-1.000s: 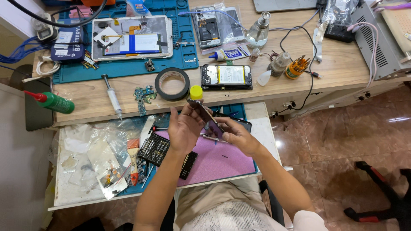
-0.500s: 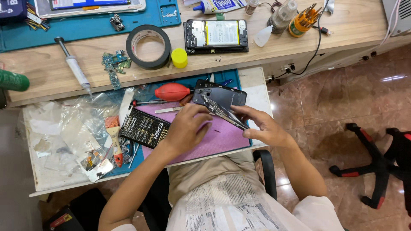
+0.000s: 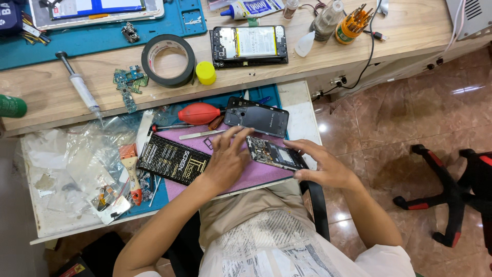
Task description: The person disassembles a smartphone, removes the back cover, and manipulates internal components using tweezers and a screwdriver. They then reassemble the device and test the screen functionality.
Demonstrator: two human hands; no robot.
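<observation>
An opened phone body (image 3: 274,154) with its circuit boards showing lies on the purple mat (image 3: 256,177) on the pull-out shelf. My right hand (image 3: 325,166) grips its right end by the edges. My left hand (image 3: 228,159) rests flat on the mat with its fingertips against the phone's left end. A dark back cover (image 3: 256,117) lies just behind the phone. A black printed box (image 3: 174,163) sits to the left of my left hand.
A red air blower (image 3: 200,113), a flat metal pry tool (image 3: 202,134) and a small brush (image 3: 130,172) lie on the shelf, beside crumpled plastic bags (image 3: 72,169). On the desk are a tape roll (image 3: 168,60), yellow cap (image 3: 206,73), syringe (image 3: 79,84) and another opened phone (image 3: 249,45). A chair base (image 3: 451,195) stands on the floor at right.
The phone has come down from a tilted hold in both hands to lie flat on the mat. My left hand has flattened beside it. The view has shifted toward the shelf.
</observation>
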